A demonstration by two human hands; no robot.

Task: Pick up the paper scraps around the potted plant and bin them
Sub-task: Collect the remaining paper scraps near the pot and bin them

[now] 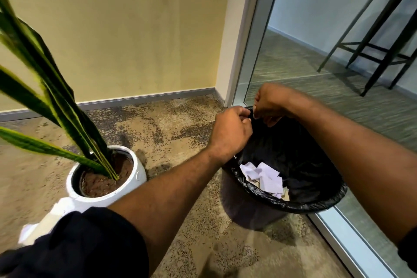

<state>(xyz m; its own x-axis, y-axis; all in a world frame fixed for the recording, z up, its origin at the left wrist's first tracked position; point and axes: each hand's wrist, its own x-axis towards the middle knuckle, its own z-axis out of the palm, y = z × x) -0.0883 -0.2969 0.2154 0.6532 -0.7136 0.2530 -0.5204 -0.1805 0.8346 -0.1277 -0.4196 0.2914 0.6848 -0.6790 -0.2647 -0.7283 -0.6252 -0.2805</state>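
Pinching the bin liner (316, 204), each grip closed, left hand (232, 131) and right hand (270, 104) hover over speckled carpet (180, 124).

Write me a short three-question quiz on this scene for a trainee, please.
1. True or false: the paper scraps lie inside the bin.
2. Where do the left hand and right hand meet? A) at the far rim of the bin liner B) on the carpet C) on the stool
3. Fill in: the white pot stands on the person's ___ side of the bin.
Key: 1 true; 2 A; 3 left.
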